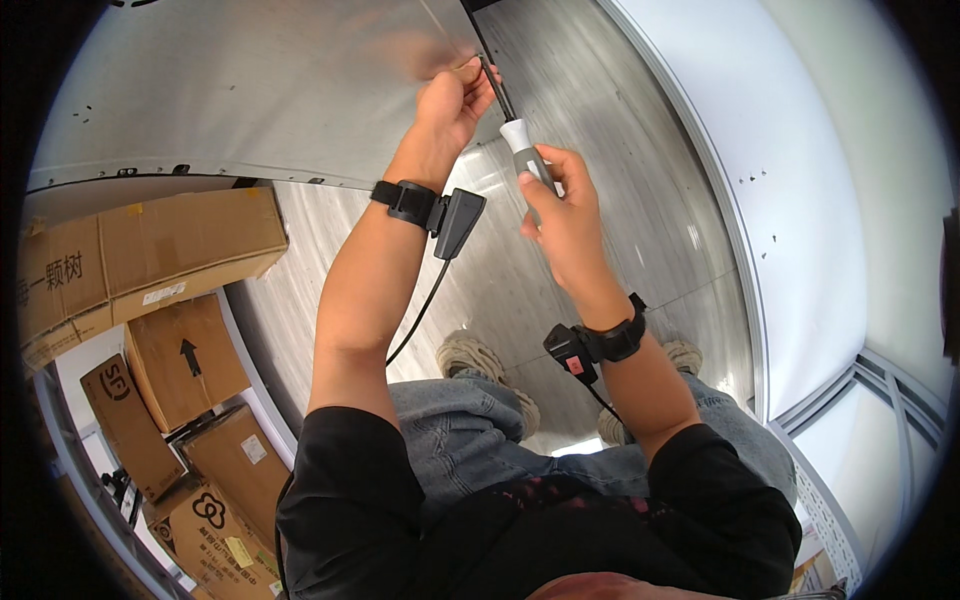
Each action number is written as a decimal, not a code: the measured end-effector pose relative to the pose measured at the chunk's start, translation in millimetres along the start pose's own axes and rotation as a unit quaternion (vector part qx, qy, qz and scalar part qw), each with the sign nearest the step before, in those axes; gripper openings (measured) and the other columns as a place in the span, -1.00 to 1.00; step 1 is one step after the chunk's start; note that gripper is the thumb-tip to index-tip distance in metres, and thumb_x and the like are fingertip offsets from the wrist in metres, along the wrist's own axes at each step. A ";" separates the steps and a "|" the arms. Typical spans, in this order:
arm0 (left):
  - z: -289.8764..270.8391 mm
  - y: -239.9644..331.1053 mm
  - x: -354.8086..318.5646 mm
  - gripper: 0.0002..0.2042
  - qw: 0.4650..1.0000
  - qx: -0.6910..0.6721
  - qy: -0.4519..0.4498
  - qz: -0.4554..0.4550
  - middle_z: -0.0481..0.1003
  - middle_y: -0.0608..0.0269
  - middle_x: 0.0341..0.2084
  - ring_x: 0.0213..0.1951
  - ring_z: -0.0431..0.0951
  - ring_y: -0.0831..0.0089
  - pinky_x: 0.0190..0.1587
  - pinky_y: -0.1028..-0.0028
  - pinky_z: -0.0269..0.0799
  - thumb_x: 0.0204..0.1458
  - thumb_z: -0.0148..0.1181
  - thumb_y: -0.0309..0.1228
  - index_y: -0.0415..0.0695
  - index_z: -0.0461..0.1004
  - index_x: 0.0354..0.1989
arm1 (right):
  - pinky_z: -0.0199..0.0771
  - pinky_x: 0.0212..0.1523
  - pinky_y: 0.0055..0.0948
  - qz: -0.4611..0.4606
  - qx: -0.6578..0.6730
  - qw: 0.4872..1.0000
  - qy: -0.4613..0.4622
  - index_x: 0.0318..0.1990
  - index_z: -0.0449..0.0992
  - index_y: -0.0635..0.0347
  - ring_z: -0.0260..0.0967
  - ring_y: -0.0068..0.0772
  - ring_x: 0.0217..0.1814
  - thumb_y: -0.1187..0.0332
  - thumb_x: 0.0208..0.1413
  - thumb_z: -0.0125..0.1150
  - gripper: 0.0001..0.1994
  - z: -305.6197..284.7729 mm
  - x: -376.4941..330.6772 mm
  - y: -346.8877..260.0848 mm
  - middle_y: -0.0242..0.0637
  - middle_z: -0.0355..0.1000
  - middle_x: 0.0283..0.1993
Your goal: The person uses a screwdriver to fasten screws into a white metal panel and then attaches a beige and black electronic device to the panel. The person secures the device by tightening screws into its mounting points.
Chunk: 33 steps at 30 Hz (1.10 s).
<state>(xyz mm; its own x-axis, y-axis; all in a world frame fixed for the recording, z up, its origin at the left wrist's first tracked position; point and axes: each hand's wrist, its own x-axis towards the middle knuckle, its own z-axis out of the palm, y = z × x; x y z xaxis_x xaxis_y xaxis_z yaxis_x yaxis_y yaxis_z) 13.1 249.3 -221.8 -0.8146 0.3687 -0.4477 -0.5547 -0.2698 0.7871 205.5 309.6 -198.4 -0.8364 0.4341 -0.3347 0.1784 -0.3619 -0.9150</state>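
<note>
My right hand (568, 215) is wrapped round the grey handle of a screwdriver (527, 160) with a pale collar. Its dark shaft slants up and left, along the right edge of a large shiny metal panel (290, 85). At that edge my left hand (458, 100) has thumb and fingers pinched together beside the upper part of the shaft. Whatever lies between those fingertips is too small or hidden to make out. Where the screwdriver's tip sits cannot be seen clearly.
Brown cardboard boxes (190, 240) stand at the left, with more boxes (190, 350) on a shelf below them. A white panel with a metal frame (790, 190) curves along the right. Grey wood-look floor (640, 190) lies between. Each wrist wears a strapped black device with a cable.
</note>
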 end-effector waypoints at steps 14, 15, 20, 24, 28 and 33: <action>2.2 -0.6 0.1 -0.89 1.000 -0.010 0.027 -0.010 0.48 0.12 -0.39 -0.35 0.52 0.42 -0.30 0.57 0.54 0.14 -0.03 -0.50 -0.29 0.39 -0.28 | 0.19 -0.64 -0.57 0.116 0.107 0.987 0.029 -0.10 0.22 0.27 0.29 -0.55 -0.56 0.15 0.22 -0.07 -0.67 0.1 6.0 1.0 -0.30 0.33 -0.38; 0.5 -0.6 1.0 -0.89 1.000 -0.010 0.024 -0.010 0.48 0.12 -0.39 -0.35 0.52 0.42 -0.31 0.57 0.54 0.13 -0.03 -0.50 -0.28 0.40 -0.28 | 0.19 -0.63 -0.57 0.125 0.139 0.982 0.013 -0.10 0.24 0.27 0.28 -0.54 -0.56 0.15 0.22 -0.06 -0.67 -0.4 7.1 1.7 -0.31 0.32 -0.39; -1.1 -0.2 1.0 -0.89 1.000 -0.001 0.021 -0.009 0.49 0.13 -0.39 -0.36 0.52 0.43 -0.32 0.57 0.54 0.13 -0.01 -0.49 -0.27 0.40 -0.29 | 0.22 -0.56 -0.53 0.151 0.223 0.963 -0.015 -0.15 0.34 0.31 0.27 -0.50 -0.55 0.16 0.22 -0.06 -0.67 -6.3 8.5 3.7 -0.29 0.34 -0.41; -1.1 -0.6 1.7 -0.89 1.000 -0.002 0.022 -0.010 0.50 0.13 -0.38 -0.35 0.53 0.42 -0.31 0.56 0.54 0.13 -0.01 -0.49 -0.28 0.41 -0.29 | 0.25 -0.53 -0.51 0.159 0.191 0.968 0.031 -0.19 0.39 0.30 0.27 -0.49 -0.52 0.13 0.25 -0.13 -0.64 -1.1 9.8 6.1 -0.26 0.39 -0.40; -2.9 -1.1 3.2 -0.88 1.000 -0.006 0.021 -0.009 0.50 0.12 -0.37 -0.33 0.53 0.40 -0.29 0.55 0.54 0.13 -0.02 -0.49 -0.28 0.41 -0.28 | 0.27 -0.51 -0.50 0.179 0.232 0.955 -0.050 -0.19 0.37 0.30 0.27 -0.49 -0.51 0.10 0.24 -0.12 -0.63 -8.2 10.9 7.9 -0.27 0.37 -0.42; 0.4 -0.6 0.5 -0.87 1.000 -0.011 0.022 -0.012 0.49 0.11 -0.36 -0.31 0.53 0.39 -0.25 0.54 0.53 0.12 -0.04 -0.50 -0.28 0.41 -0.27 | 0.27 -0.50 -0.47 0.187 0.202 0.961 0.007 -0.19 0.36 0.28 0.27 -0.48 -0.53 0.07 0.24 -0.12 -0.61 -3.1 12.8 12.9 -0.28 0.36 -0.44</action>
<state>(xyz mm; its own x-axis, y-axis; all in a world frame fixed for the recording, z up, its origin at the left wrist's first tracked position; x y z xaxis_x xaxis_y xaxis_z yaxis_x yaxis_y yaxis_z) 13.1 250.0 -222.4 -0.8069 0.3362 -0.4856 -0.5780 -0.2803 0.7664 198.8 313.1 -215.2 -0.7448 0.2218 -0.6294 0.2474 -0.7842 -0.5691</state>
